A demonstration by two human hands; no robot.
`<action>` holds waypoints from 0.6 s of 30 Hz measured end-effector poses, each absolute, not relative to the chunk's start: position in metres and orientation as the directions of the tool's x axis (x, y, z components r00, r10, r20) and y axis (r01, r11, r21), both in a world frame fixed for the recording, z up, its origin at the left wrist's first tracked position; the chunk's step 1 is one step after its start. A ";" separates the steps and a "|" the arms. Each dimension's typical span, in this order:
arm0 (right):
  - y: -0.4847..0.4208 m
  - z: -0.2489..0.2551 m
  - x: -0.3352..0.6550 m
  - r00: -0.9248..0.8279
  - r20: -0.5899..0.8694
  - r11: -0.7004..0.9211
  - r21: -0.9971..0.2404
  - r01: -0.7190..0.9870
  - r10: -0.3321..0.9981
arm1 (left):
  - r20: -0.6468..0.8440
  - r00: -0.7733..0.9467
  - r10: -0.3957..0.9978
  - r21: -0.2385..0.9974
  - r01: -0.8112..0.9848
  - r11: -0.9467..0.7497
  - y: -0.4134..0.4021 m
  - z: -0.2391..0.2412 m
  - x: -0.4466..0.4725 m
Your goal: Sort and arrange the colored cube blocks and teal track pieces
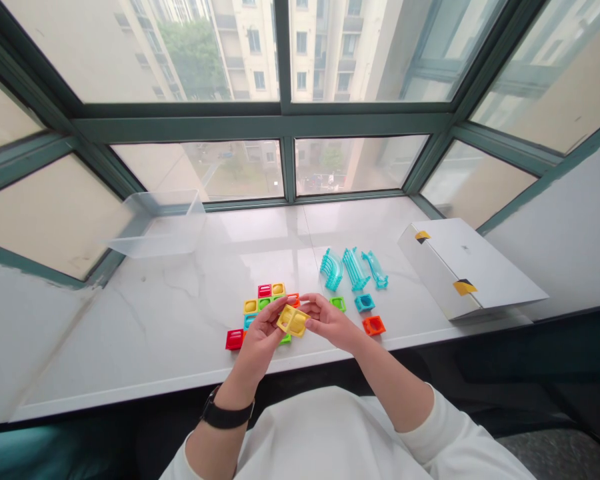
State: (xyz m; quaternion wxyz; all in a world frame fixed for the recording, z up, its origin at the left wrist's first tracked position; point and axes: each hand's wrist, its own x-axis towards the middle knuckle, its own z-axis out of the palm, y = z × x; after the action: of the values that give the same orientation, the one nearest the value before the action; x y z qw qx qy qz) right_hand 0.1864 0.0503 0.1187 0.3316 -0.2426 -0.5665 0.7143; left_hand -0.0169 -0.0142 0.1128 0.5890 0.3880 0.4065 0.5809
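Both my hands hold a yellow square tile piece (293, 321) just above the white marble sill (180, 313). My left hand (260, 337), with a black watch on its wrist, pinches the piece's left side. My right hand (330, 320) pinches its right side. Under and behind the hands lies a flat cluster of joined tiles (266, 298) in red, yellow, green and orange. A red tile (235, 339) lies at the cluster's near left end.
Loose green (338, 303), blue (365, 303) and orange (373, 325) tiles lie right of my hands. Three turquoise track pieces (354, 268) lie behind them. A white cardboard box (467, 267) sits at the right, a clear plastic bin (160, 223) at the back left by the window.
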 end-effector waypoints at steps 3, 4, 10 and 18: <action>0.049 0.121 0.189 -0.688 0.038 -0.185 -0.951 -0.248 0.725 | 0.011 0.061 0.998 0.935 -0.355 0.011 -0.017 0.116 -0.019; 0.049 0.123 0.190 -0.680 0.045 -0.169 -0.954 -0.246 0.732 | 0.030 0.090 0.995 0.936 -0.352 0.004 -0.018 0.117 -0.019; 0.048 0.132 0.198 -0.586 0.141 0.086 -0.989 -0.121 0.798 | 0.100 0.194 0.976 0.925 -0.379 -0.020 -0.019 0.120 -0.017; 0.047 0.137 0.207 -0.552 0.239 0.265 -0.964 -0.035 0.799 | 0.055 0.151 0.987 0.969 -0.248 -0.016 -0.018 0.116 -0.013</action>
State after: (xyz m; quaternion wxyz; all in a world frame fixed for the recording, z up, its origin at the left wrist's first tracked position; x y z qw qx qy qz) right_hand 0.2074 0.0474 0.1374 0.3856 -0.2749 -0.6954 0.5405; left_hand -0.0129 -0.0184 0.1159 0.5867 0.4810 0.3843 0.5261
